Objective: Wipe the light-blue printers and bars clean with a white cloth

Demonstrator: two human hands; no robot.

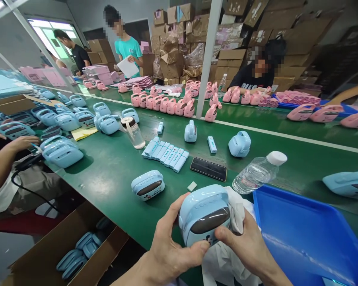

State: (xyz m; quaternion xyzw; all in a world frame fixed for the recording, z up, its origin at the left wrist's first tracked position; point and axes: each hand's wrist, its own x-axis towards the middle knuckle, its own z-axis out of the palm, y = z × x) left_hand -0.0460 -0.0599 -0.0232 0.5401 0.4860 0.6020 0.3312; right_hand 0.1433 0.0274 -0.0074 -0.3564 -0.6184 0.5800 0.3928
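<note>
Roughly crosswise, blue speaker, held by left hand, right hand

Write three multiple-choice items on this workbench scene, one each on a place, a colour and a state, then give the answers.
1. Where is the blue plastic tray relative to the left hand and right hand?
A. To their left
B. To their right
C. On the floor

2. What colour is the cap of the plastic water bottle?
A. White
B. Pink
C. Green

3. What state is the light-blue device in?
A. Lying in the tray
B. Hanging from a hook
C. Held in both hands

Answers:
1. B: the tray lies beside the right hand.
2. A: the cap shows white.
3. C: both hands grip it, with a white cloth against it.
</note>
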